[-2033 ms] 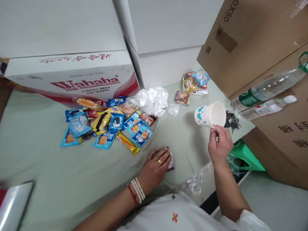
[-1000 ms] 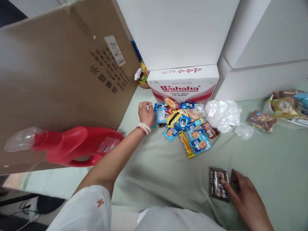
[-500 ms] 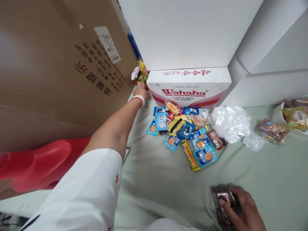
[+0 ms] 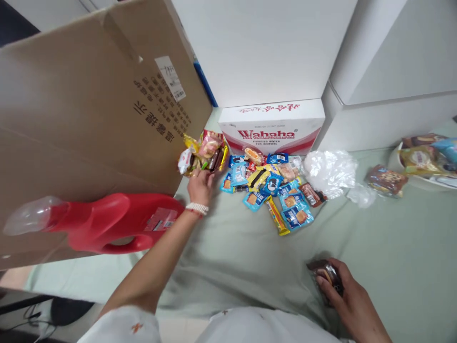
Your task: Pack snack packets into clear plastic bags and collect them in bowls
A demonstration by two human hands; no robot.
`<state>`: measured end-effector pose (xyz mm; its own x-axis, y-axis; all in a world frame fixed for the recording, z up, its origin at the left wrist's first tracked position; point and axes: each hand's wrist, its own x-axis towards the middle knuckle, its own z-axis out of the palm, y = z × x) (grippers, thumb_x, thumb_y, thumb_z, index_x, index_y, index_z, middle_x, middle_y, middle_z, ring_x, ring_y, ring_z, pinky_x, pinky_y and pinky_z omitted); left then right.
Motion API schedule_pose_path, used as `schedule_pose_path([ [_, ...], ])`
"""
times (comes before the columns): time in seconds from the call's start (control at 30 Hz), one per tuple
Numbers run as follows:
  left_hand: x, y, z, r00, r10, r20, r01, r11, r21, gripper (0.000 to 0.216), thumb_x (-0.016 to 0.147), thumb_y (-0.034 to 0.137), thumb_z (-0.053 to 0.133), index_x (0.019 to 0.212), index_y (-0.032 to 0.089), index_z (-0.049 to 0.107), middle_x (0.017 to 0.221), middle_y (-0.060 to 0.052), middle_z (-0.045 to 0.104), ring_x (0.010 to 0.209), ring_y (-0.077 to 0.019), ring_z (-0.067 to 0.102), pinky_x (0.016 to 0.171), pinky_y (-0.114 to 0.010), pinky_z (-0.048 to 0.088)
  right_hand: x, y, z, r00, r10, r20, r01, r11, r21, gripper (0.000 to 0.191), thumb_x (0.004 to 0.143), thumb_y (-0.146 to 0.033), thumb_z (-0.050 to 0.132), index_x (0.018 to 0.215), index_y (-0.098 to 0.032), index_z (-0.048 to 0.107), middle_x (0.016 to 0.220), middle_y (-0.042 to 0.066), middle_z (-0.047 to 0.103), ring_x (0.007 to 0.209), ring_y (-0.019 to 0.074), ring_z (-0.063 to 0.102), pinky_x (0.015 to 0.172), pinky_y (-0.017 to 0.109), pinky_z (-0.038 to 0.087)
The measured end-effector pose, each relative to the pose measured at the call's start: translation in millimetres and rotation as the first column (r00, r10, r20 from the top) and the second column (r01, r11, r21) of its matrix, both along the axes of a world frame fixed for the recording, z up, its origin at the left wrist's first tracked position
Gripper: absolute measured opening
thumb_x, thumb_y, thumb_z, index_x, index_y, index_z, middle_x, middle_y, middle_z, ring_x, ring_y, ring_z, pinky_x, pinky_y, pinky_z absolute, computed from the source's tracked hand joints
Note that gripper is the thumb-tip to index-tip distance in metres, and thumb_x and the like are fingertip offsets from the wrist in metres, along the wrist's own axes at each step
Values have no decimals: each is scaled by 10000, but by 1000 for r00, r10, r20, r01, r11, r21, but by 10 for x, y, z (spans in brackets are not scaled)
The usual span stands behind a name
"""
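Note:
My left hand (image 4: 200, 185) reaches forward and grips a container heaped with wrapped snacks (image 4: 204, 153), held just left of the loose snack pile (image 4: 272, 188). The container itself is hidden under the packets. My right hand (image 4: 348, 297) rests low on the green cloth (image 4: 228, 247), fingers curled over a dark brown snack packet (image 4: 325, 274). A white and red Wahaha box (image 4: 273, 126) stands behind the pile.
A large cardboard box (image 4: 89, 109) leans at the left with a red jug (image 4: 107, 221) lying below it. Crumpled clear plastic (image 4: 330, 169) lies right of the pile. A white bowl of snacks (image 4: 424, 159) sits at far right. White cabinets (image 4: 389, 71) rise behind.
My left hand has pulled the heaped snack container back from beside the Wahaha box toward the pile. My right hand has closed further on the brown packet.

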<state>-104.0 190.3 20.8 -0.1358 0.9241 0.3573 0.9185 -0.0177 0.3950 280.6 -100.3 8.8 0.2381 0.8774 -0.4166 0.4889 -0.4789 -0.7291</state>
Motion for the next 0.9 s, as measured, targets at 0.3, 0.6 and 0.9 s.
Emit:
schedule_pose_path([
  [0.3,391,-1325,835,949,-197,246,136,960,246,128,839,357,777,919,265,737,944,-34,685,875,-218,631,841,-351,517,36,21,-8,998,49,-39,-47,998,40,492,852,-573,591,1194,-221,628,1024,90,791,912,296,764,819,406,598],
  [0.6,789,-543,838,-307,259,916,154,963,-221,253,942,74,536,713,180,517,590,55,478,479,-62,400,555,-181,466,-12,30,85,985,167,40,-171,968,185,378,980,-444,450,1175,-201,663,1060,109,766,961,268,737,871,399,594],
  [0.9,896,-685,599,-320,202,926,256,959,-121,166,957,201,562,794,205,593,714,-13,642,685,-140,632,698,-279,561,89,-39,12,991,122,-57,-110,977,181,502,984,-501,480,1353,-186,609,1282,133,723,1187,291,689,1066,487,525],
])
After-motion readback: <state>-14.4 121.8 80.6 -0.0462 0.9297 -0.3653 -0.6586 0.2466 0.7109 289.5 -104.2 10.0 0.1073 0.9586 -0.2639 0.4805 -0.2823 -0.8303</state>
